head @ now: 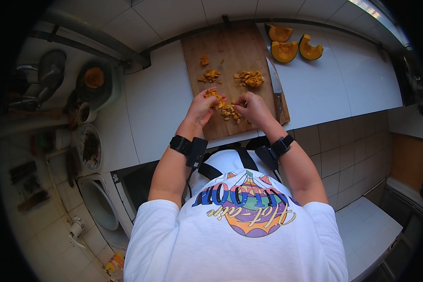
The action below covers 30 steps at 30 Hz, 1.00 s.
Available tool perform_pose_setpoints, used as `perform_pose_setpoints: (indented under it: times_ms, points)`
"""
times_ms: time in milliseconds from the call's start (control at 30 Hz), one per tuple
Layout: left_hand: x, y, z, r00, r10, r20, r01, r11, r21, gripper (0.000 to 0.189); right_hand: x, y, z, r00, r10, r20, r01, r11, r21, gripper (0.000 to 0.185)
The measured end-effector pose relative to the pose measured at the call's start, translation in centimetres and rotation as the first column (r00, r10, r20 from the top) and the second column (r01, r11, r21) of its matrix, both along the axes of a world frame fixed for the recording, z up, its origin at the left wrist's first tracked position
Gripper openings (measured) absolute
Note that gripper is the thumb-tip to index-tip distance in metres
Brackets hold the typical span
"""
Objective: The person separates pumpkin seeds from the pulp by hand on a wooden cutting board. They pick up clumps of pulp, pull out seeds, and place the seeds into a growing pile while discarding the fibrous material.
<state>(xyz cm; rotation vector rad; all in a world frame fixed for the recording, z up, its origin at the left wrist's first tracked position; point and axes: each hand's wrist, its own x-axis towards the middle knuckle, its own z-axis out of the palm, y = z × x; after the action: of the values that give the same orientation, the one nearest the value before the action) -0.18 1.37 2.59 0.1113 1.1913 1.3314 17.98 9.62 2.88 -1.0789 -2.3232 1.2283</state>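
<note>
My left hand holds a clump of orange pumpkin pulp above the wooden cutting board. Close to its right, the thumb and fingertips of my right hand are pinched together beside the clump; a pale seed seems to be between them, though it is small. Below and between both hands lies a loose pile of pumpkin seeds. Farther up the board sit a larger heap of seeds with pulp on the right and a smaller heap of pulp on the left.
A kitchen knife lies along the board's right edge, blade pointing away from me. Several cut pumpkin pieces rest on the white counter at the back right. At left, a basin holds another pumpkin piece, near a patterned plate.
</note>
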Motion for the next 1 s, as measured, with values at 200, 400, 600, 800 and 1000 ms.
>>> perform_pose_setpoints:
  times_ms: [200,400,600,800,1000]
  points:
    - [0.3,0.0,0.6,0.988,-0.103,-0.114,0.104,0.995,-0.004,0.056,-0.6,0.2,0.6,1.000,0.002,0.025,0.002,0.992,-0.125,0.016]
    - [0.6,0.1,0.8,0.986,-0.100,-0.133,0.101,0.995,0.001,0.055,-0.7,0.3,1.7,0.999,0.037,0.021,-0.036,0.998,-0.051,0.015]
    - [0.9,0.5,-0.3,0.960,-0.141,-0.242,0.149,0.989,0.015,0.051,-1.9,-0.3,1.9,0.980,0.033,-0.194,-0.033,0.999,0.004,0.014]
    - [1.5,0.9,-0.5,0.941,-0.128,-0.314,0.138,0.990,0.008,0.049,-2.1,-0.2,1.4,0.991,0.042,-0.127,-0.027,0.993,0.114,0.015]
    - [1.1,0.3,0.9,0.981,-0.107,-0.159,0.111,0.994,0.012,0.046,-1.2,0.5,0.4,0.983,-0.029,-0.181,0.019,0.998,-0.056,0.017]
